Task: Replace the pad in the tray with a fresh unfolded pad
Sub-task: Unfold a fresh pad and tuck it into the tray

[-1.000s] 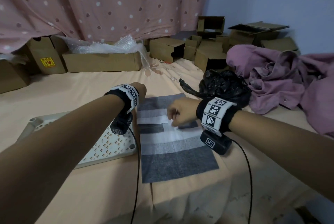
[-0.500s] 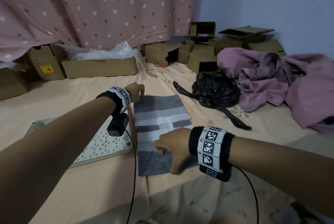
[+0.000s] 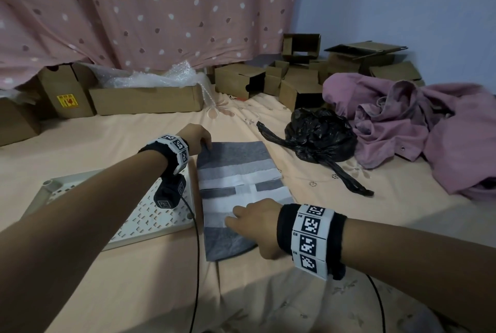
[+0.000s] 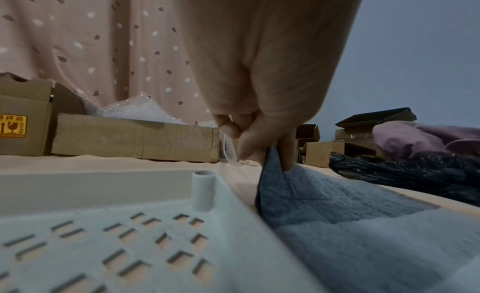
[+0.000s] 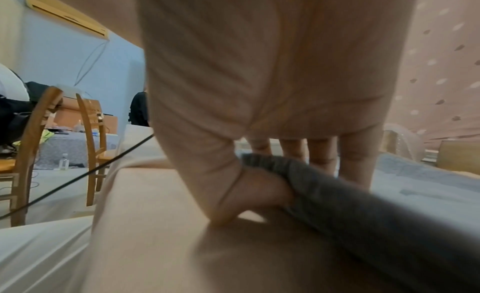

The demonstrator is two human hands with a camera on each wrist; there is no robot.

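While the pad (image 3: 236,171) lies flat on the bedsheet (image 3: 107,131), just right of the tray (image 3: 150,220) and touching its edge, both hands have it by opposite corners. It's grey w/ white bands, not fully unfolded yet by the look of it. Left hand (image 3: 194,138) pinches the far-left corner betw. thumb and fingers, lifting it slightly. Right hand (image 3: 252,221) has the near-right corner: thumb tucked under the edge, fingers laid straight over the top.

Risks, as I judge them: pad is thin and limp, so lifting by two diagonal corners could let the middle sag, refold, or drag on the tray's corner post (image 4: 203,191). The left wrist cable (image 3: 197,238) trails across the tray's edge and could snag or tug it. A loose pinch may slip.

Room: tray sits near the bed's front edge, perforated face clear of any pad. Black plastic bag (image 3: 319,139) lies near the pad's far-right side, purple cloth (image 3: 416,123) beyond. Cardboard boxes (image 3: 145,100) line the back, well apart. Open sheet lies betw. pad and boxes.
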